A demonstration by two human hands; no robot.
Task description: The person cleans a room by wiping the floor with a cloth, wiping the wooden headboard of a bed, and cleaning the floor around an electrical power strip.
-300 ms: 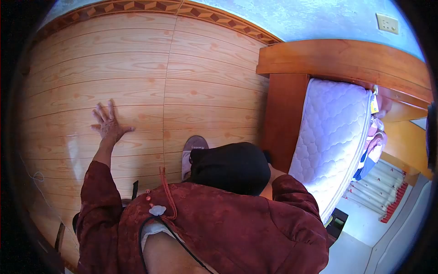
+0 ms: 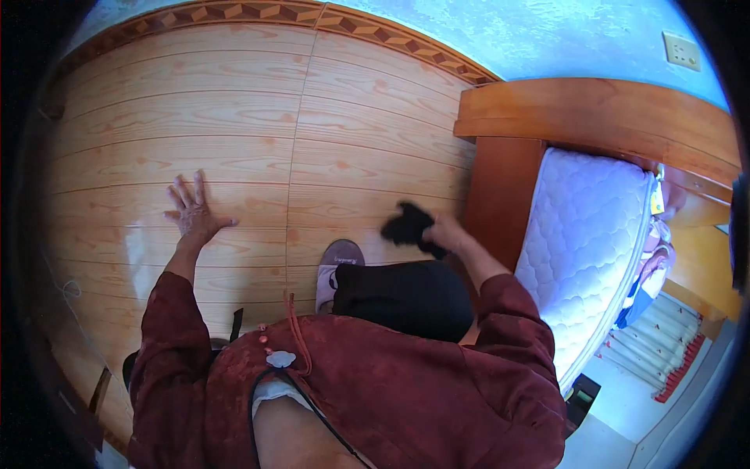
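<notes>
My left hand (image 2: 195, 217) is spread above the wood-look floor (image 2: 226, 117), fingers apart and holding nothing; whether it touches the floor is unclear. On the right, my right hand (image 2: 448, 232) grips a black cloth-like item (image 2: 408, 225), slightly blurred, which hangs out to the left of the fingers. That item is above the floor, between my slippered foot and the wooden bed frame (image 2: 500, 207). Below it is my knee in black trousers (image 2: 402, 298). The grey and pink slipper (image 2: 341, 262) shows to its left.
A white quilted mattress (image 2: 582, 227) lies in the wooden bed frame at the right, with folded fabric (image 2: 648, 270) at its far side. A thin white cord (image 2: 72, 289) runs along the floor at the left. A wall with a socket (image 2: 682, 51) stands beyond.
My right hand, hidden before behind my knee, has come into view holding the black item. My left hand stays spread. The whole view has shifted slightly.
</notes>
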